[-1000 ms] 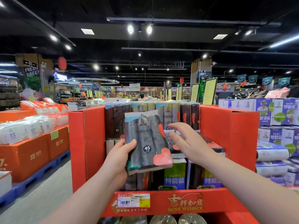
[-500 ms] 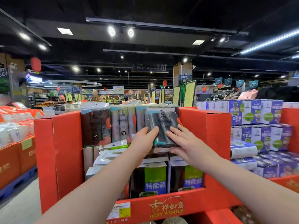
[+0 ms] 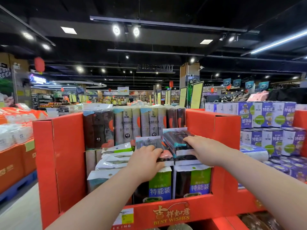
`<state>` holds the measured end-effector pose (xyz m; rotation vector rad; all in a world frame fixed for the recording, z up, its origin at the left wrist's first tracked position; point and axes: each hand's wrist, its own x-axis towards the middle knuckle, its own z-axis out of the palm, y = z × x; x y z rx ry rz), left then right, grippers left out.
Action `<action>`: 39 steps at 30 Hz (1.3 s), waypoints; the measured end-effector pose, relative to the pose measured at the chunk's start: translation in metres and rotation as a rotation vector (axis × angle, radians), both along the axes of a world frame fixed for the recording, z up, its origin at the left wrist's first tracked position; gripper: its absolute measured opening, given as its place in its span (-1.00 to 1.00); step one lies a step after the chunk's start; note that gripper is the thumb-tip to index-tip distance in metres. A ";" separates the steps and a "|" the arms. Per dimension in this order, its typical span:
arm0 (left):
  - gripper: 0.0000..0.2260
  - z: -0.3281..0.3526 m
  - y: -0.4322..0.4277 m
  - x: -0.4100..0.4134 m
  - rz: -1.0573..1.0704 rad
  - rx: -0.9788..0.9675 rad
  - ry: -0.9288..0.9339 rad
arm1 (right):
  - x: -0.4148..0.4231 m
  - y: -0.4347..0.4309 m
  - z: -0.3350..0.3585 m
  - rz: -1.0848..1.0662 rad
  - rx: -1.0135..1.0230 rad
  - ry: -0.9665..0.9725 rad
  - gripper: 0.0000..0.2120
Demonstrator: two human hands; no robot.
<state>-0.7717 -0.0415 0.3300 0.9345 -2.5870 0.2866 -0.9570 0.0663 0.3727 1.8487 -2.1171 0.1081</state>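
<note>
1. Two bare forearms reach forward from the bottom edge into a red display bin [image 3: 207, 211]. Its front wall, below both wrists, carries gold lettering and a price label [image 3: 127, 214].
2. Under the wrists stand green-and-blue packs [image 3: 160, 188], upright against the bin's front wall.
3. The left hand [image 3: 146, 157] lies on top of the left dark pack [image 3: 147, 141], fingers bent over its near end and thumb on its pink corner. Whether it grips or only presses, I cannot tell.
4. The right hand [image 3: 205, 147] rests on the right dark pack [image 3: 176, 136] with its fingers straight and together, pointing toward the left hand, palm down.
5. Both dark packs lie flat on the stack, side by side and touching. The right one sits slightly higher and farther in.
6. Just outside the left hand, white-topped packs [image 3: 114, 161] lie piled at a slant.
7. Beyond the fingertips of both hands, a row of upright packs [image 3: 127, 123] stands against the back of the bin, some marked 45.
8. Well off past the right hand are stacked purple-and-white cartons [image 3: 265, 113]. Well off past the left hand are orange boxes [image 3: 11, 165] with white goods on top.
9. Farthest ahead, yellow signs [image 3: 196, 95] stand among store aisles under a dark ceiling.
</note>
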 end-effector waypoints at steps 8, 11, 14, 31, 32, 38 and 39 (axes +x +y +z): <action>-0.56 -0.008 -0.005 -0.004 0.021 -0.047 0.032 | -0.002 -0.001 -0.018 0.066 -0.148 0.102 -0.56; -0.55 -0.007 -0.004 -0.004 0.037 -0.034 0.023 | -0.003 -0.002 -0.018 0.075 -0.161 0.081 -0.55; -0.56 -0.005 0.001 -0.005 0.072 -0.009 0.008 | -0.003 -0.001 -0.018 0.074 -0.165 0.094 -0.57; -0.68 -0.043 0.092 0.037 0.190 -0.052 -0.018 | 0.048 0.047 -0.076 0.343 -0.261 0.277 -0.73; -0.68 -0.049 0.100 0.041 0.194 -0.043 -0.066 | 0.056 0.053 -0.082 0.320 -0.164 0.265 -0.71; -0.69 -0.089 0.136 0.075 0.175 0.038 -0.152 | 0.104 0.077 -0.113 0.219 0.109 0.200 -0.55; -0.69 -0.096 0.142 0.082 0.173 0.063 -0.166 | 0.112 0.081 -0.118 0.222 0.122 0.190 -0.55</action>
